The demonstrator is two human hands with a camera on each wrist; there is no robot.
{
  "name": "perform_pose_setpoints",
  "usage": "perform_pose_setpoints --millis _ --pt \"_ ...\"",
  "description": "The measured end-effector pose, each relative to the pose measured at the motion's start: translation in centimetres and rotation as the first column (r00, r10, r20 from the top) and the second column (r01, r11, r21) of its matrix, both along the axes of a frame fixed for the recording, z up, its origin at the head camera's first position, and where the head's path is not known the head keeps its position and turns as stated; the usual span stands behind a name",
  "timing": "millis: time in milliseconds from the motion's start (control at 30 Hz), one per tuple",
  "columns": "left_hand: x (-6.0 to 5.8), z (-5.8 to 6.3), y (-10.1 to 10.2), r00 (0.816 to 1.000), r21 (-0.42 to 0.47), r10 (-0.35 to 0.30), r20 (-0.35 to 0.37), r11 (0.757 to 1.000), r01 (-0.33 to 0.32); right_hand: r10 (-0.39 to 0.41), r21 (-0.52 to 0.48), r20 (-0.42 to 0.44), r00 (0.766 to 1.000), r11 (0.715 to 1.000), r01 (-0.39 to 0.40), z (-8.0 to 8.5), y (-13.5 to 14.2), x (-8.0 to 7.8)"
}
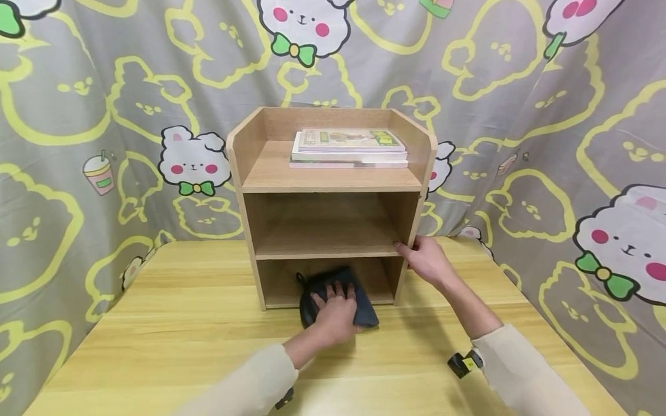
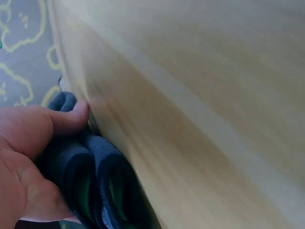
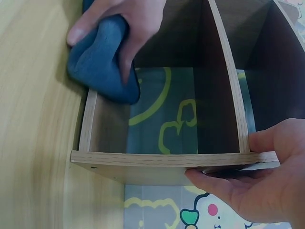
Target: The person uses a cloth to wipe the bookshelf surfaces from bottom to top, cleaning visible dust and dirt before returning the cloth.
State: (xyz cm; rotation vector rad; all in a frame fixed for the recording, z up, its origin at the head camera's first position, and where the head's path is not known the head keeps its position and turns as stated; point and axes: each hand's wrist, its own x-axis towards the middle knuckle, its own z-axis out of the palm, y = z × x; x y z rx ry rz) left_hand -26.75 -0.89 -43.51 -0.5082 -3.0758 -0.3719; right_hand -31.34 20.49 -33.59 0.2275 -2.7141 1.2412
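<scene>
A folded dark blue-grey cloth lies over the front edge of the bottom compartment of a wooden shelf unit. My left hand grips this cloth from above, fingers spread across it. In the left wrist view, the cloth shows thick folds bunched beside the thumb. Against the shelf's right side, my right hand holds the side panel. Its thumb is at the front edge by the middle board, and the right wrist view has the fingers of that hand along the panel's outer face.
Several books are stacked on the unit's top board. The unit stands on a light wooden table. Behind and on both sides hangs a grey curtain with cartoon prints.
</scene>
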Motion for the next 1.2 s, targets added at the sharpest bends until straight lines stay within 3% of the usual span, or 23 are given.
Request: perform_pose_setpoints --millis 300,500,933,1200 --pt "-0.6 -0.1 4.2 0.997 -0.068 -0.054 -0.055 0.996 0.050 0.008 -0.023 0.000 1.000 1.000 -0.008 0.0 -0.1 0.1" --pt "-1.0 -0.1 6.0 0.998 -0.098 -0.048 -0.044 0.994 0.044 0.008 -0.030 0.009 1.000 1.000 -0.008 -0.1 -0.2 0.0" --pt "-0.8 0.5 5.3 0.994 -0.151 -0.108 -0.028 0.983 0.102 0.017 -0.074 0.031 0.999 0.997 -0.015 -0.2 0.0 0.0" --pt "-0.4 0.6 4.5 0.991 -0.137 -0.135 0.016 0.981 0.136 0.040 -0.091 0.036 0.999 0.995 -0.037 -0.2 0.0 -0.1"
